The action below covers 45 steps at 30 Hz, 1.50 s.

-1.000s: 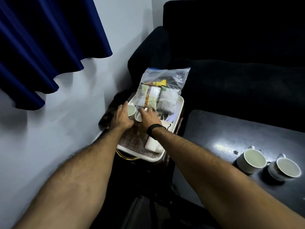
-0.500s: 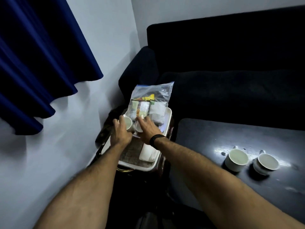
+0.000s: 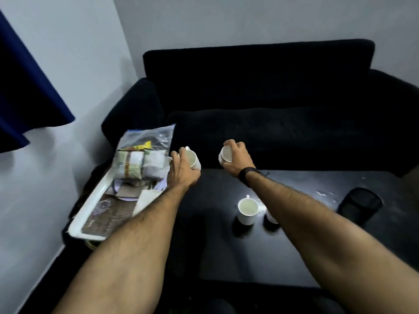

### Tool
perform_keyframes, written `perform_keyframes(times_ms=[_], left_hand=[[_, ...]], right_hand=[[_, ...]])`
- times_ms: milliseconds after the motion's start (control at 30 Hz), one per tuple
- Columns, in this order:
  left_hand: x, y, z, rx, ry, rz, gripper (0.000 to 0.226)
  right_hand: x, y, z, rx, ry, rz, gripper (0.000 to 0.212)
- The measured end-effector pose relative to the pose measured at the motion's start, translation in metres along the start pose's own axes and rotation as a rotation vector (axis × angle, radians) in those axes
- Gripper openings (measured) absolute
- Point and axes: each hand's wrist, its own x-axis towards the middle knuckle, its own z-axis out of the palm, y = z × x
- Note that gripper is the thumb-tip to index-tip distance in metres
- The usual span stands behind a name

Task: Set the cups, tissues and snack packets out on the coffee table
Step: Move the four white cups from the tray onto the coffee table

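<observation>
Carrying one white cup each, your left hand (image 3: 183,171) grips a cup (image 3: 194,159) and your right hand (image 3: 235,158) another cup (image 3: 226,155), apparently tilted, at frame centre above the coffee table (image 3: 215,245); level both and set them beside the standing cup (image 3: 247,211).

1 head-worn wide view, facing forward and down, close over coffee table (image 3: 226,257)
</observation>
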Motion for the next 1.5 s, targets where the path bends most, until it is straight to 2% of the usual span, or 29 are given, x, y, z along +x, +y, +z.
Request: perform_keyframes(times_ms=[233,533,800,967,1367,1500], left_hand=[[-0.001,0.062,0.075,-0.053,-0.105,0.029,0.051],[-0.01,0.099,0.161,-0.038,-0.246,0.064,0.049],[-0.021,0.107,0.196,0.02,-0.34,0.042,0.051],[-0.024,0.107,0.204,0.046,-0.363,0.033,0.052],[-0.03,0.108,0.208,0.042,-0.346,-0.017,0.064],[-0.028,0.105,0.207,0.028,-0.356,-0.016,0.074]], right_hand=[[0.0,0.103,-0.055,-0.082,0.009,0.163,0.044],[-0.011,0.169,-0.03,-0.08,-0.074,0.294,0.044],[-0.018,0.185,-0.006,-0.051,-0.178,0.357,0.044],[-0.018,0.189,-0.004,-0.05,-0.182,0.369,0.044],[-0.019,0.189,-0.005,-0.022,-0.203,0.378,0.04],[-0.019,0.187,-0.007,-0.026,-0.241,0.394,0.049]])
